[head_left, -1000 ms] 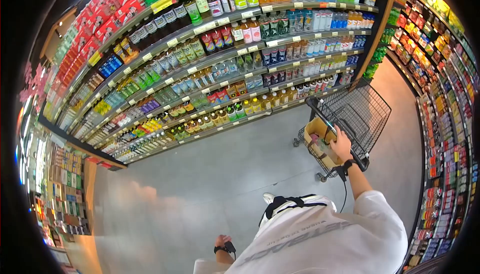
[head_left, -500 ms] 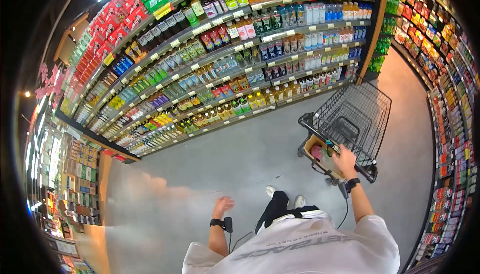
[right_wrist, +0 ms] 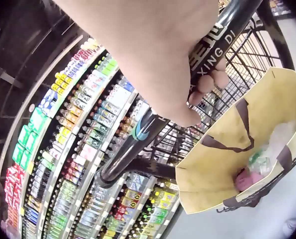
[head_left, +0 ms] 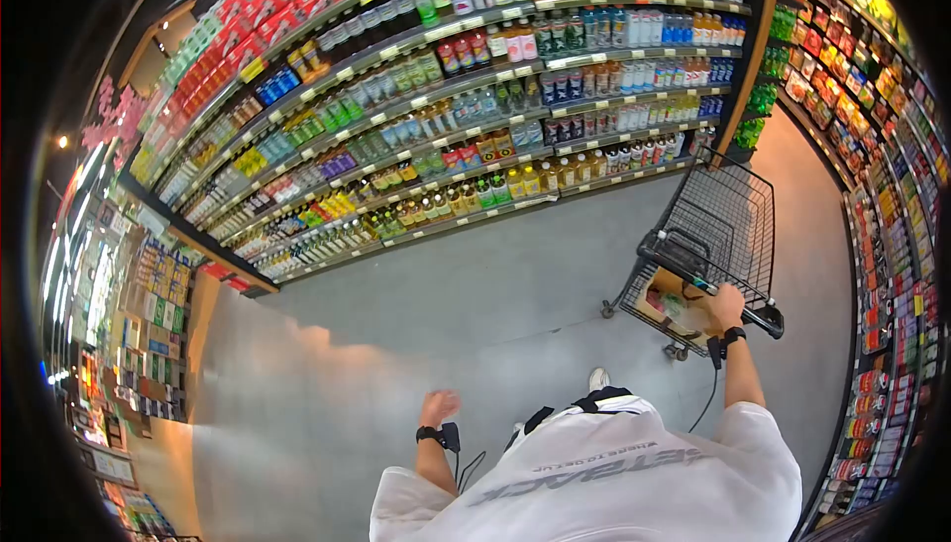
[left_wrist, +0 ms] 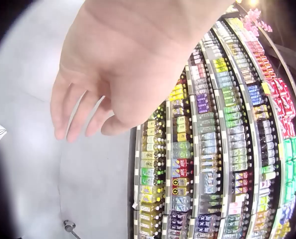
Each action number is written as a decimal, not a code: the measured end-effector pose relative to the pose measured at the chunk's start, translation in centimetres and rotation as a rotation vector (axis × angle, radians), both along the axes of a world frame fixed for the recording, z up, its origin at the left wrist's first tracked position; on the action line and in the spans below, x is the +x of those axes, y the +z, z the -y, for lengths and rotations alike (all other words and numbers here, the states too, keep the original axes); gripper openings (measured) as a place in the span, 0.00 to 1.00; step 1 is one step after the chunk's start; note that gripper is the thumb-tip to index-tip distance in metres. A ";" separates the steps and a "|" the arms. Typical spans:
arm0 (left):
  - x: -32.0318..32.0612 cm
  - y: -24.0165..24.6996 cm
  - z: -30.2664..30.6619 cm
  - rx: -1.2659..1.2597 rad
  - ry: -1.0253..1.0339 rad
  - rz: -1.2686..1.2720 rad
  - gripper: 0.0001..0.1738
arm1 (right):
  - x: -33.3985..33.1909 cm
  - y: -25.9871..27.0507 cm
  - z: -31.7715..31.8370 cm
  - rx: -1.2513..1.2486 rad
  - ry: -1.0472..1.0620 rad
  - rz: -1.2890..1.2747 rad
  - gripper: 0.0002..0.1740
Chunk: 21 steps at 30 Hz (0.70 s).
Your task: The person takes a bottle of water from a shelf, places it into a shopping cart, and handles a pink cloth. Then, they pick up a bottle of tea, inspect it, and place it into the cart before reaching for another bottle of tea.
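My right hand (head_left: pixel 728 304) grips the black handle bar (right_wrist: pixel 133 149) of a shopping cart (head_left: pixel 721 207); in the right wrist view its fingers curl round the bar beside white lettering. A tan paper bag (right_wrist: pixel 202 186) with dark straps hangs open at the near side of the cart, below the handle. Inside it lie a pink item (right_wrist: pixel 248 180) and some clear, greenish plastic. My left hand (head_left: pixel 439 408) hangs free over the grey floor, holding nothing. Its fingers (left_wrist: pixel 74 107) are loosely extended in the left wrist view.
A long drinks shelf (head_left: pixel 446 151) full of bottles runs along the far left, with red and green cartons on top. Beyond the cart stands another packed shelf (head_left: pixel 877 235) on the right. Grey floor (head_left: pixel 485 294) lies between me and the drinks.
The cart has shifted right in the head view, my right hand staying on its handle. My left hand has swung forward from beside my body. The drinks shelf has slid right in view.
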State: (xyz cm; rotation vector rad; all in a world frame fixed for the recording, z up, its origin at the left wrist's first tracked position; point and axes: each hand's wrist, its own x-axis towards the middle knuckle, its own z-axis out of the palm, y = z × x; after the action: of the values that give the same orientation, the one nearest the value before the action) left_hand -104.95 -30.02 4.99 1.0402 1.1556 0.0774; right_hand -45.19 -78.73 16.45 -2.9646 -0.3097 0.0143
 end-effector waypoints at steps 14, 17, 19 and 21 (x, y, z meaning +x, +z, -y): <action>-24.8 -8.9 1.4 -0.178 0.410 -0.223 0.19 | -17.4 1.8 -2.3 -0.026 -0.029 0.114 0.17; -24.7 -8.8 1.2 -0.182 0.340 -0.254 0.21 | -20.0 -0.7 -2.0 -0.043 0.000 0.100 0.18; -24.4 -10.2 0.9 -0.164 0.305 -0.254 0.23 | -22.9 -0.9 -2.5 -0.082 0.029 0.201 0.19; -22.8 -10.7 0.1 -0.143 0.227 -0.213 0.24 | -25.5 0.7 -3.9 0.000 0.051 0.242 0.17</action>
State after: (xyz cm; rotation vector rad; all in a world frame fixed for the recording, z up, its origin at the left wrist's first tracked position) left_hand -127.77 -30.09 -5.75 0.8012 1.4492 0.0630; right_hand -70.68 -74.84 17.10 -2.9589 -0.4154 -0.3404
